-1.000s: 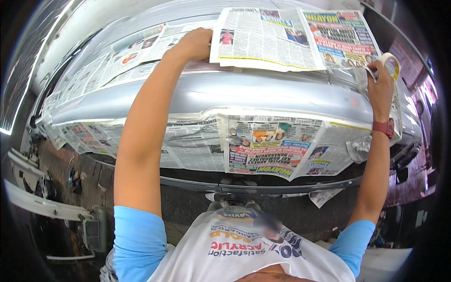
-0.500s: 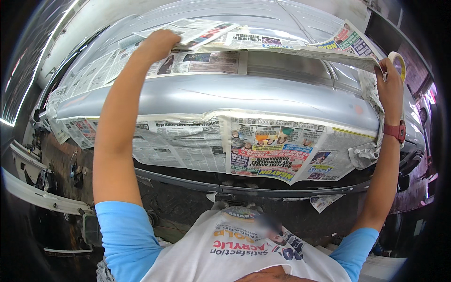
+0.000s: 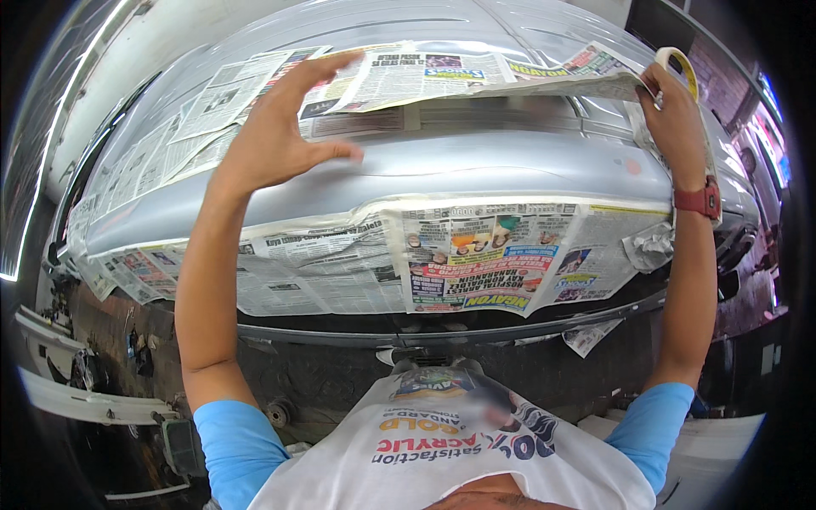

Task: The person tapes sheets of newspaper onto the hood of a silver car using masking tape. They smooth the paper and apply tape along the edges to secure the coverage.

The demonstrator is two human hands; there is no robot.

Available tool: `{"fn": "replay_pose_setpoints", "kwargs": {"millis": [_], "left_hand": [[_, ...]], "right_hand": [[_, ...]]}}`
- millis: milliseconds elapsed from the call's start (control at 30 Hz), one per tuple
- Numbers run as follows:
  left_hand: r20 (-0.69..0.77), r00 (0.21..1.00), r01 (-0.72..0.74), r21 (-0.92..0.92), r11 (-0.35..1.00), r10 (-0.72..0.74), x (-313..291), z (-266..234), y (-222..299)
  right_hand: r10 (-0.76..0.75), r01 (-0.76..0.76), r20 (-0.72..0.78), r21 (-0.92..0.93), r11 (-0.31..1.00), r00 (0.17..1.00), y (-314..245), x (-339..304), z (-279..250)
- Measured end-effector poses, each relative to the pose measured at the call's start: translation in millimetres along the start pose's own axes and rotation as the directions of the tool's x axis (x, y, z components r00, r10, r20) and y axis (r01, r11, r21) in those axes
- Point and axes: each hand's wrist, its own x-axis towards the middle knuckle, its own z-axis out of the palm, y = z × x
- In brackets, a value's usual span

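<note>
A loose newspaper sheet [image 3: 476,79] lies across the upper part of a silver car panel [image 3: 493,161]. Its right end is pinched in my right hand [image 3: 676,115], and its front edge stands clear of the metal there. A roll of masking tape [image 3: 680,68] sits at that same hand; how it is held is partly hidden. My left hand [image 3: 276,132] is open above the sheet's left part, thumb and fingers spread, nothing between them. Below the bare silver strip hangs more newspaper [image 3: 476,259], its upper edge along the panel.
More newspaper [image 3: 157,166] covers the panel's left side. A crumpled piece of paper [image 3: 648,246] is by the right end. Under the hanging sheets runs a dark bumper edge [image 3: 365,333]. White trim parts [image 3: 93,382] stand at the left, and a paper scrap [image 3: 589,337] lies lower right.
My left hand has come off the newspaper's left end, lower and opened wide. The sheet lies flatter on the left. My right hand, still pinching its end, has shifted slightly up and left.
</note>
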Motion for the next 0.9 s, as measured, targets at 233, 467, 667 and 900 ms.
{"fn": "replay_pose_setpoints", "kwargs": {"millis": [233, 467, 667, 900], "left_hand": [[-0.31, 0.945, 0.015, 0.369, 0.929, 0.107, 83, 2, -37], [-0.453, 0.619, -0.047, 0.795, 0.605, 0.642, 80, -44, 16], [-0.16, 0.944, -0.16, 0.543, 0.824, 0.288, 10, 5, 21], [0.042, 0.998, 0.027, 0.232, 0.972, -0.038, 15, 58, 7]], "right_hand": [[-0.187, 0.15, -0.111, -0.279, 0.948, 0.976, 53, 24, 13], [0.11, -0.221, -0.307, -0.358, 0.907, 0.945, 12, 13, -48], [-0.204, 0.095, -0.22, -0.421, 0.902, 0.954, 43, -53, -35], [0.043, 0.0, 0.102, -0.385, 0.923, 0.994, 82, -64, 29]]}}
